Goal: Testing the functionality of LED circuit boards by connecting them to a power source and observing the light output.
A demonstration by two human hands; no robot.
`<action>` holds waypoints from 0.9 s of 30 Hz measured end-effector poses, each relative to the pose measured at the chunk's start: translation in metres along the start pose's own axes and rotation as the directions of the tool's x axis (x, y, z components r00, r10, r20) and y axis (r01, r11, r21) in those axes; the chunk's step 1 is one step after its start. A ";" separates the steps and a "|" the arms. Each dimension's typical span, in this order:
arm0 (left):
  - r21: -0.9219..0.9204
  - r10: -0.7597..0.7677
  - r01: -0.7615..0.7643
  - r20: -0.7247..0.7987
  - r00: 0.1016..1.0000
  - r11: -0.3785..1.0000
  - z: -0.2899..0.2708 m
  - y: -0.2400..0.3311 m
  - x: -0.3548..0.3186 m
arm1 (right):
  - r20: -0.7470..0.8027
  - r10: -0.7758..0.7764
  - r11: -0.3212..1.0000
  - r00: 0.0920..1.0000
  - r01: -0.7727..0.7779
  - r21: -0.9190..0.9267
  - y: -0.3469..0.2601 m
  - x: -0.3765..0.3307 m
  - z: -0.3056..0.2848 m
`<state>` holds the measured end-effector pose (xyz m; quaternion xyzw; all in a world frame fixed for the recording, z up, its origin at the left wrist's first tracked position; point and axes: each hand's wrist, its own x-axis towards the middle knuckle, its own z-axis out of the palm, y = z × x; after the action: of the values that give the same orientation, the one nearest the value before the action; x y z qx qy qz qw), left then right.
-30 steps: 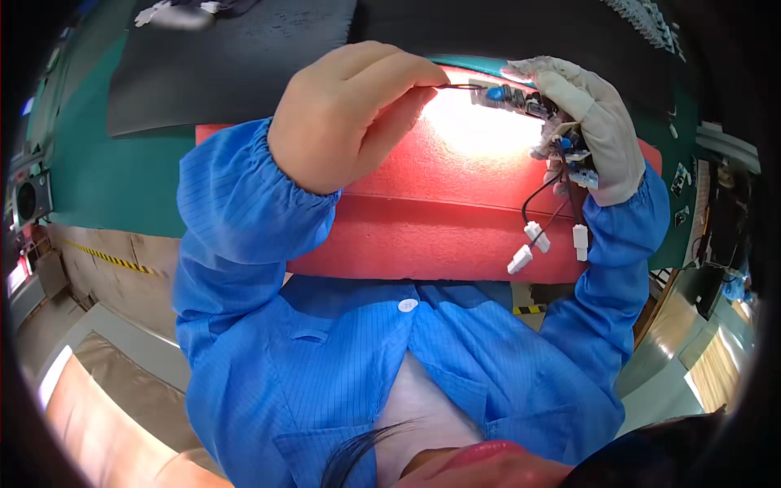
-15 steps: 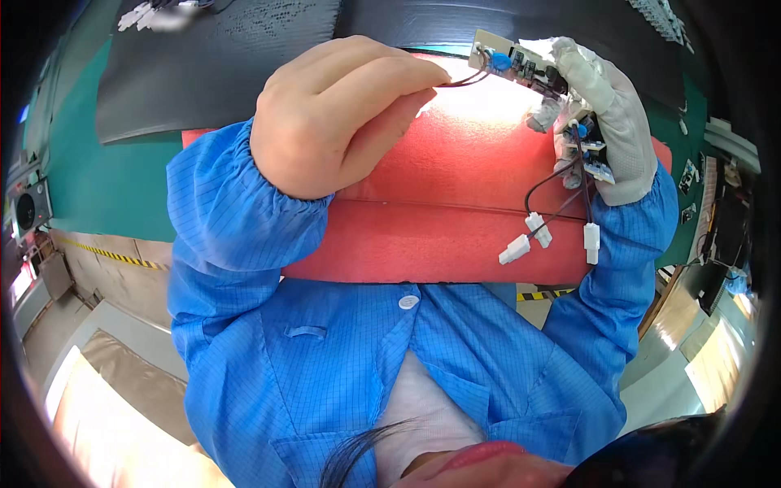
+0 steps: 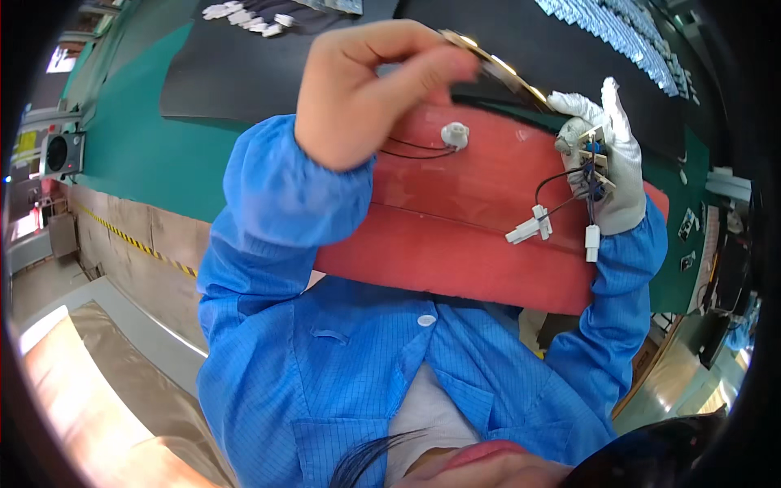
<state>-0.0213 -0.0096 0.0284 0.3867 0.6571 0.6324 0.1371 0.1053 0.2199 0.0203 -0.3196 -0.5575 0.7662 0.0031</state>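
My bare left hand (image 3: pixel 378 89), partly blurred, pinches the near end of a thin strip (image 3: pixel 504 71) that looks like a circuit board seen edge-on. The strip slants down to the right, its far end by the fingertips of my right hand (image 3: pixel 614 154). Below my left hand, dark wires lead to a white plug (image 3: pixel 455 136) over the red mat. My right hand, in a white glove, has several small circuit boards (image 3: pixel 596 167) with blue parts in its palm. Dark wires with white connectors (image 3: pixel 530 226) dangle from them. Its upper fingers are stretched apart.
The red mat (image 3: pixel 480 260) lies in front of me, with a black mat (image 3: pixel 236 89) beyond it on the green table (image 3: pixel 130 163). White connectors (image 3: pixel 248 18) lie at the far left, rows of pale blue pieces (image 3: pixel 618 37) at the far right. A speaker-like box (image 3: pixel 61 153) stands left.
My left hand has gone from pinching dark wires to holding the strip's end. The right glove's upper fingers have spread from around a board. A white plug now shows below my left hand.
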 end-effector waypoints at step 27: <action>0.832 -0.034 0.441 -0.457 0.889 0.337 -0.069 -0.090 0.104 | 0.076 -0.088 0.993 0.993 0.094 -0.072 0.001 -0.012 0.001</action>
<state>-0.1665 0.0197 -0.0125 0.1710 0.9580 0.1887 -0.1319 0.1146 0.2140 0.0260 -0.2656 -0.5998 0.7548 0.0057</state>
